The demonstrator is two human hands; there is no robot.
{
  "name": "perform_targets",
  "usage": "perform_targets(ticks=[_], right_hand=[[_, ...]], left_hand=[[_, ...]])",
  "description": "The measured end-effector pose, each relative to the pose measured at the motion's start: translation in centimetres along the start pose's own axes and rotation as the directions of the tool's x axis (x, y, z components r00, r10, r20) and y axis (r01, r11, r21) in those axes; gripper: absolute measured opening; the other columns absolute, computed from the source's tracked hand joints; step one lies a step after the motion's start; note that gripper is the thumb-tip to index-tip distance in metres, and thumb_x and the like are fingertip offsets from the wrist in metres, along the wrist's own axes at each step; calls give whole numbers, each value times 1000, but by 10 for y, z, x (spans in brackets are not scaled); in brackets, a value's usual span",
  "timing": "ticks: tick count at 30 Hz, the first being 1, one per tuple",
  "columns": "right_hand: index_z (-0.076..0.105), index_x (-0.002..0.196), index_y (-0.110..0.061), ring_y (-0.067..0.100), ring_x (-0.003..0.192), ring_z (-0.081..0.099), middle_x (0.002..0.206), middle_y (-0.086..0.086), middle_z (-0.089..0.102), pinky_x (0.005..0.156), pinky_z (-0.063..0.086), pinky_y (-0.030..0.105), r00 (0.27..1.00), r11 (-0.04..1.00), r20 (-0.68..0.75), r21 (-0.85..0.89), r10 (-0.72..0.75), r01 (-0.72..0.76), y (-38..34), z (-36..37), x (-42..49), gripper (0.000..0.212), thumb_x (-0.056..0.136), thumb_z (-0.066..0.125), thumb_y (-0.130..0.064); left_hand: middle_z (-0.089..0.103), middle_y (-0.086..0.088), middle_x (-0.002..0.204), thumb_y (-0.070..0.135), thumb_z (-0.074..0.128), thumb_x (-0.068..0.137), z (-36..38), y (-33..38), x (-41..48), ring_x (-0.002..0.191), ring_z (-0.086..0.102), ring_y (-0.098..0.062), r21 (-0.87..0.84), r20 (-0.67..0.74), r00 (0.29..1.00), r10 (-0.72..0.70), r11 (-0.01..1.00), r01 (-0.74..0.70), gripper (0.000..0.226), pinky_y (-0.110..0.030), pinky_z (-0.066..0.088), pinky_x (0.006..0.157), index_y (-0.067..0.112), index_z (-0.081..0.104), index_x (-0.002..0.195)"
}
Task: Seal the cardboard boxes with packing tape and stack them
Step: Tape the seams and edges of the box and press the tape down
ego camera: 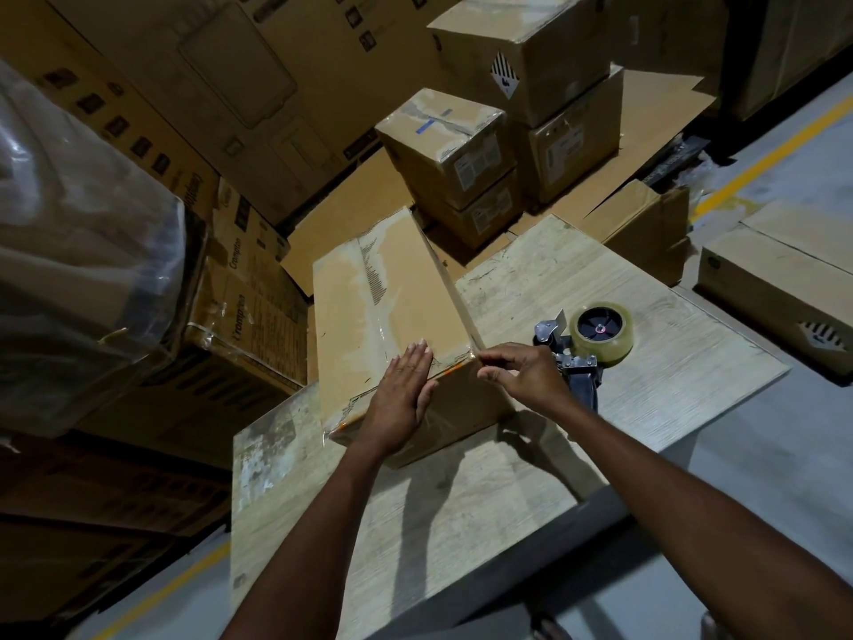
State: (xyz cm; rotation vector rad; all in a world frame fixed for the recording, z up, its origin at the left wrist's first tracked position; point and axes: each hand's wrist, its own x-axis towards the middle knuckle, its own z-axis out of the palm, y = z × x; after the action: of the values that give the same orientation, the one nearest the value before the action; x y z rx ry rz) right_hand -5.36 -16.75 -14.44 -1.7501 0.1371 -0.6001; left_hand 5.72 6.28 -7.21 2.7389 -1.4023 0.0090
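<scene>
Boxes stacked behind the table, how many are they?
4: left upper box sits on left lower box; right upper box sits on right lower box. Others may be hidden behind them.

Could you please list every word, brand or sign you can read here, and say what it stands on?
"Crompton": sideways on the brown cartons at the left.
Striped diamond hazard label, no legible words: on the top box of the far stack.
Too small to read: white shipping labels on the stacked boxes.
Too blurred to read: black print on the long box on the table.
</scene>
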Motion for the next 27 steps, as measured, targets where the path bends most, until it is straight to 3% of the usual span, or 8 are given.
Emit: perform_targets(ticks=[2,4,7,9,14,19,27], right_hand=[[77,120,-13,3,107,71,116,0,77,93,60,31,999,999,-30,-23,-23,22,2,0,-7,37,84,86,-13],[77,117,-8,4,105,71,113,5,77,93,59,30,980,995,-180,-66,-80,69,2,6,-12,32,86,84,-13],[79,110,-5,7,95,71,104,6,78,90,56,16,922,979,-342,-151,-180,135,-8,16,-9,25,88,80,-17],[80,108,-6,9,94,71,104,6,78,89,55,15,917,968,-329,-187,-224,169,-16,23,-4,23,86,84,-15],[82,105,-8,14,92,76,102,5,80,85,61,29,911,975,-353,-136,-214,177,-13,36,-4,25,86,83,-25],[81,107,-6,14,94,76,105,6,79,85,61,31,911,971,-344,-153,-228,185,-8,33,-5,27,81,87,-14],[75,123,-8,18,104,74,118,8,76,91,61,40,932,928,-170,-255,-320,273,0,22,-4,42,82,86,-6]], left_hand=[[5,5,170,53,13,108,1,1,0,156,-2,-5,24,-10,1000,-9,1000,9,63,-27,-2,127,23,11,163],[4,5,170,51,15,109,2,2,-1,156,-3,-4,38,-17,1000,-16,999,17,60,-26,-4,126,25,9,163],[3,6,170,54,10,108,2,2,-1,156,-4,-3,39,-16,1000,-16,999,16,61,-24,-5,126,26,8,162],[3,6,170,55,9,108,2,1,0,156,-4,-4,37,-18,1000,-6,999,6,62,-25,-5,125,26,9,162],[6,5,170,49,18,109,3,-1,0,157,0,-6,29,-24,1000,6,1000,-5,58,-28,0,127,26,13,162],[3,7,170,49,16,109,3,0,0,156,-4,-5,29,-10,1000,-3,1000,4,58,-27,-2,127,27,10,162],[-2,4,170,50,12,107,4,5,-1,157,-8,-8,59,-5,1000,-23,998,23,62,-30,-3,127,22,3,162]])
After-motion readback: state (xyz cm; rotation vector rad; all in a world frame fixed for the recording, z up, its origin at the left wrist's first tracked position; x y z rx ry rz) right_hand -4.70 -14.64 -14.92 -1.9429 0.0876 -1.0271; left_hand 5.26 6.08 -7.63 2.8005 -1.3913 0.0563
